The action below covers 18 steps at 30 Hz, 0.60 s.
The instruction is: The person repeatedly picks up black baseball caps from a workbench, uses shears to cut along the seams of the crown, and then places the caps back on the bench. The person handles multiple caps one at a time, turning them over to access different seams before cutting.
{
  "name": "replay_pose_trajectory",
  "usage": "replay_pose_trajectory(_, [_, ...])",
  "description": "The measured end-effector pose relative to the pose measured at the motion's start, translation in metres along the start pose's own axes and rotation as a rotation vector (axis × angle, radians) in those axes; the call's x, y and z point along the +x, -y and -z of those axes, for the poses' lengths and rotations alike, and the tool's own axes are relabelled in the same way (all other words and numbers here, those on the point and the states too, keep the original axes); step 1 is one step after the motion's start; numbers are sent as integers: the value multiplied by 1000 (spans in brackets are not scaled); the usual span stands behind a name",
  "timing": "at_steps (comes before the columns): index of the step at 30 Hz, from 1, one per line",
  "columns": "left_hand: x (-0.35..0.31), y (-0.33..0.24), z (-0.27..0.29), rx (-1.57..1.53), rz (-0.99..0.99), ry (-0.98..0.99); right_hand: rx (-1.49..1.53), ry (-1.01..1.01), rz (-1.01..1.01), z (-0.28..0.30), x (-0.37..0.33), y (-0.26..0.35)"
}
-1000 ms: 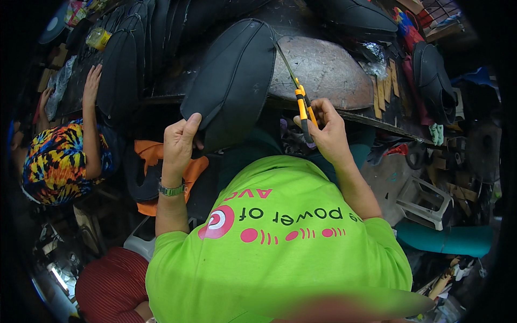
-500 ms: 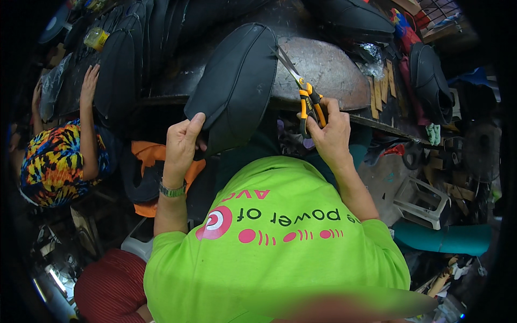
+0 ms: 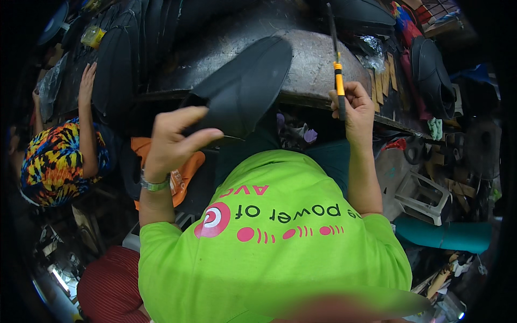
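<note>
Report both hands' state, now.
Left hand: open, thumb and fingers apart, beside the curved, seamed black piece; contact unclear.
Right hand: closed, holding yellow-and-black-handled metal scissors.

A head-worn fisheye looks down from close above, over the green shirt (image 3: 280, 264) toward the workbench (image 3: 237, 29).

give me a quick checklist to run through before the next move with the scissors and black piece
1. Scissors in the right hand: ok, held by the handles, tips pointing away from the body.
2. Blades closed: cannot tell, they show nearly edge-on.
3. Left hand gripping the black piece: not ok, thumb and fingers are spread at its lower end.
4. Scissors clear of the left hand: ok, well apart.
5. Co-worker's hand clear of the blades: ok, far off to the left.
</note>
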<state>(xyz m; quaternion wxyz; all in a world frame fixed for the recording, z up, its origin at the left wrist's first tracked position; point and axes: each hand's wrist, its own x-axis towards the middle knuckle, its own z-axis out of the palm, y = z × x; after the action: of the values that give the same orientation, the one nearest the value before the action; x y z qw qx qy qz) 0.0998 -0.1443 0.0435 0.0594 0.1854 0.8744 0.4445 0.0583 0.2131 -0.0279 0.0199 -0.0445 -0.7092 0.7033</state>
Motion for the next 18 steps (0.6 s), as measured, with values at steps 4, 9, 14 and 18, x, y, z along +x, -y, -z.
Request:
replay_pose_trajectory(4, [17, 2, 7, -976, 112, -228, 38, 31, 84, 9, 5, 3])
replay_pose_trajectory(9, [61, 72, -26, -1366, 434, -48, -99, 15, 138, 30, 15, -2])
replay_pose_trajectory(14, [62, 118, -48, -1595, 559, -71, -826, 17, 224, 62, 17, 17])
replay_pose_trajectory(18, [60, 121, -49, -1588, 605, -112, -1158, 92, 266, 85, 18, 30])
